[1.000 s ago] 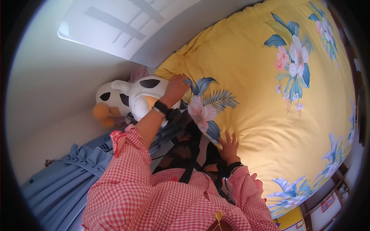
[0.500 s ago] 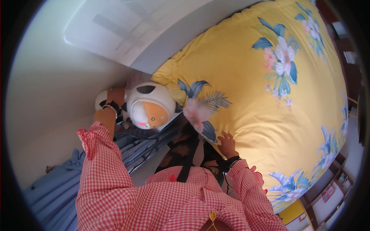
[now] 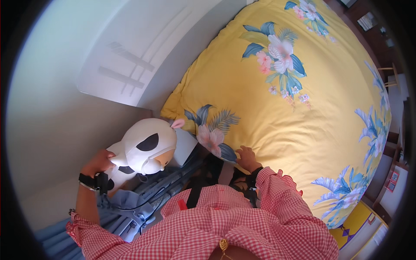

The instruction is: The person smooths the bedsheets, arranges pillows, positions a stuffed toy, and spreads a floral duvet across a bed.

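A white plush toy (image 3: 149, 141) with black patches, a pink ear and an orange muzzle is beside the bed at the left, up against the wall. My left hand (image 3: 99, 162) is closed on a white nub at the toy's left side, and the wrist wears a dark band. My right hand (image 3: 248, 159) lies on the near left edge of the yellow floral bedspread (image 3: 260, 117), fingers apart and slightly bent, holding nothing.
A white headboard (image 3: 130, 65) rises behind the bed at the upper left. Bunched blue-grey curtain (image 3: 151, 197) and a dark cable run below the toy. A pale box-like surface (image 3: 184, 147) shows between toy and bed. Wooden furniture (image 3: 392, 169) stands beyond the bed's right side.
My left hand has come back toward me with the toy, which has turned so its muzzle faces right. My right hand stays on the bedspread. The view has shifted a little.
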Action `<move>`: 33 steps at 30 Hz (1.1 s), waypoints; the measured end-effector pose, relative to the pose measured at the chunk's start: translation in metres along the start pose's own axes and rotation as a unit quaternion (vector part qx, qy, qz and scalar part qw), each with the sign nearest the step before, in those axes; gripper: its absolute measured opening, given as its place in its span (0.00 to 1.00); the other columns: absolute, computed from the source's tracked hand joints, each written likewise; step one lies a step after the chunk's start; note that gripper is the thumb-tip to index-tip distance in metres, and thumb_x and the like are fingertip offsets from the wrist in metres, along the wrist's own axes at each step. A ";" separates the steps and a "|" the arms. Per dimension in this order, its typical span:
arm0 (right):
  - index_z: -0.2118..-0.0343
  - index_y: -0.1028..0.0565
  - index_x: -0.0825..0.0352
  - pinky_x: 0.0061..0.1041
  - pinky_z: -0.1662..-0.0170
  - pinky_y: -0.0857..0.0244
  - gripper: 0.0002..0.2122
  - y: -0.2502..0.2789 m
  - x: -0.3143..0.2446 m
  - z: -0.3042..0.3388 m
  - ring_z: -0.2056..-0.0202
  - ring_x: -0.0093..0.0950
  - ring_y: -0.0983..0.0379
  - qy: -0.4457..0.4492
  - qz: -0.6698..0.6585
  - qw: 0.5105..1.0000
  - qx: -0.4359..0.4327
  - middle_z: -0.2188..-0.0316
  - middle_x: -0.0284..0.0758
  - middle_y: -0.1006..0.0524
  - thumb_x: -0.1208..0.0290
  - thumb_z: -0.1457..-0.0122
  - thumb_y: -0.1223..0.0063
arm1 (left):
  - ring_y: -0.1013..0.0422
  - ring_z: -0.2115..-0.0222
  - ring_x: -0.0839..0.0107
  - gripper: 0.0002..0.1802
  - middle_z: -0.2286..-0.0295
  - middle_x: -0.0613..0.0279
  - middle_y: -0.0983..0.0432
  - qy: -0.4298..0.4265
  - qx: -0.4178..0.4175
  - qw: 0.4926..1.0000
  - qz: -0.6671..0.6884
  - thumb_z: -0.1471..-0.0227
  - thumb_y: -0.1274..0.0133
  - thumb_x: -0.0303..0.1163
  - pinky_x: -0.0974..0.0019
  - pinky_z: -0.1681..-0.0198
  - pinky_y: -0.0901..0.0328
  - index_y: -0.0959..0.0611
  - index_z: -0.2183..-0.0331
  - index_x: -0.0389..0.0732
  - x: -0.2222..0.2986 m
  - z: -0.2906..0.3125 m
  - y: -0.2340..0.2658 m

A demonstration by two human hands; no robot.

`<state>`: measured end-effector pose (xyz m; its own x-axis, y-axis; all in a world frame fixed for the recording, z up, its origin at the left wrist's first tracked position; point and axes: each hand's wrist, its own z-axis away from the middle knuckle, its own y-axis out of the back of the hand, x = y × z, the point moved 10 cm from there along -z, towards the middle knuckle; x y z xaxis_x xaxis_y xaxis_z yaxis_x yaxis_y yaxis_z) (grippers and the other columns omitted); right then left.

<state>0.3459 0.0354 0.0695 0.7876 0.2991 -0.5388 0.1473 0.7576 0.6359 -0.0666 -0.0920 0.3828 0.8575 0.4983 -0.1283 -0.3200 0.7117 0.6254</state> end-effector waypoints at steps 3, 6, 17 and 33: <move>0.54 0.32 0.61 0.36 0.49 0.47 0.21 0.010 -0.025 -0.009 0.48 0.38 0.43 0.002 -0.222 0.975 -0.008 0.49 0.40 0.39 0.63 0.53 0.47 | 0.28 0.74 0.68 0.13 0.76 0.52 0.25 -0.041 0.057 0.993 0.092 0.65 0.47 0.23 0.68 0.68 0.37 0.21 0.69 0.36 0.051 0.021 0.060; 0.49 0.37 0.62 0.35 0.49 0.47 0.24 0.010 -0.052 -0.021 0.49 0.37 0.42 0.005 -0.536 0.844 -0.021 0.48 0.39 0.39 0.59 0.49 0.51 | 0.30 0.73 0.73 0.12 0.75 0.59 0.25 -0.097 0.042 0.960 0.260 0.62 0.48 0.21 0.70 0.69 0.37 0.22 0.68 0.35 0.075 0.019 0.077; 0.42 0.55 0.59 0.37 0.50 0.46 0.30 0.182 -0.093 -0.066 0.48 0.35 0.43 0.145 -0.635 0.750 0.114 0.46 0.40 0.42 0.51 0.43 0.63 | 0.33 0.69 0.77 0.16 0.71 0.63 0.26 -0.366 0.172 0.812 0.421 0.56 0.49 0.26 0.73 0.64 0.38 0.25 0.62 0.33 0.216 -0.065 0.208; 0.49 0.40 0.67 0.25 0.61 0.38 0.24 0.096 0.015 -0.072 0.60 0.27 0.34 -0.141 -0.539 0.816 0.152 0.57 0.40 0.31 0.65 0.47 0.50 | 0.34 0.75 0.76 0.12 0.76 0.67 0.32 -0.036 -0.004 0.694 0.719 0.54 0.48 0.42 0.66 0.71 0.33 0.28 0.72 0.44 0.053 -0.282 -0.164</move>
<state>0.3290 0.1550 0.0824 0.2023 -0.6246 -0.7543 0.9536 0.3011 0.0063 -0.0824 -0.0420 0.0563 -0.3328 0.6696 0.6639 -0.8677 -0.4932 0.0624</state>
